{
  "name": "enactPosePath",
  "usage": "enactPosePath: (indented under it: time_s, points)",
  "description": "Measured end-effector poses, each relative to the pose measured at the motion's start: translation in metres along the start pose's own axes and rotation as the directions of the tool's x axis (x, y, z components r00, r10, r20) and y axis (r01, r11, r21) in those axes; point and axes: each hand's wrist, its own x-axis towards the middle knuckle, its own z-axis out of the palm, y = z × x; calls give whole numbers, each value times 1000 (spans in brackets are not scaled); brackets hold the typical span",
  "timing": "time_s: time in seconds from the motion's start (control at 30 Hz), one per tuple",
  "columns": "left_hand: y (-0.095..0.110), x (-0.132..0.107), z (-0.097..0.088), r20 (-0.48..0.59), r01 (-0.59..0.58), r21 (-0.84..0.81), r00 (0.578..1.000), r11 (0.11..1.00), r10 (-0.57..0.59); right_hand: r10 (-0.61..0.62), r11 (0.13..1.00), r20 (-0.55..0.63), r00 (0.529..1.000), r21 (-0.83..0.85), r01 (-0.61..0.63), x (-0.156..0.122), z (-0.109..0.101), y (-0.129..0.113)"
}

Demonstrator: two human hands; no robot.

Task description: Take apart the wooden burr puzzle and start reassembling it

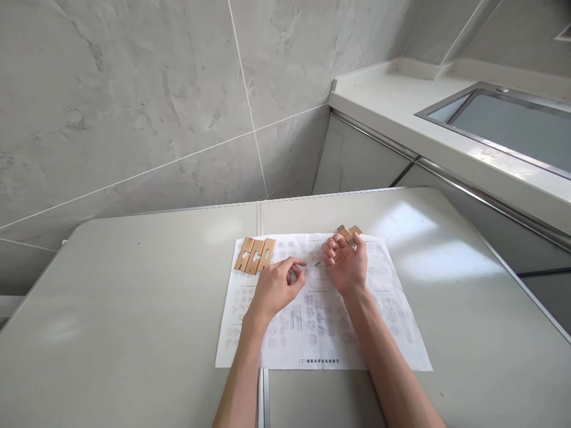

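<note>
A printed instruction sheet (323, 333) full of small diagrams lies on the grey table (134, 309). My right hand (345, 261) is turned palm up at the sheet's far edge, its fingers curled round two crossed wooden puzzle pieces (349, 232). My left hand (276, 285) rests on the sheet, thumb and forefinger pinched together, and I cannot make out anything between them. Just beyond its knuckles lies a row of three notched wooden pieces (254, 254) side by side at the sheet's far left corner.
The table has a seam down its middle and stands against a grey tiled wall (156, 101). To the right runs a pale countertop (401, 101) with a steel sink (508, 122) set into it.
</note>
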Motion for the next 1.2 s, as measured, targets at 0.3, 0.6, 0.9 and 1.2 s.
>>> enactPosePath:
  time_s: [0.3,0.6,0.9,1.2]
  points:
    - [7,1,-3,-68,38,-219,996,975,-54,66,991,136,989,-128,-48,-14,17,-1]
    - [2,1,-13,-71,-31,-619,997,785,-17,336,940,542,770,-248,-235,-30,26,6]
    - [8,-3,-20,91,6,-764,991,645,98,483,875,682,549,-376,-303,-32,26,17]
    - [-4,-3,-20,-42,20,-782,996,623,-85,424,898,622,658,-387,-212,-32,23,16]
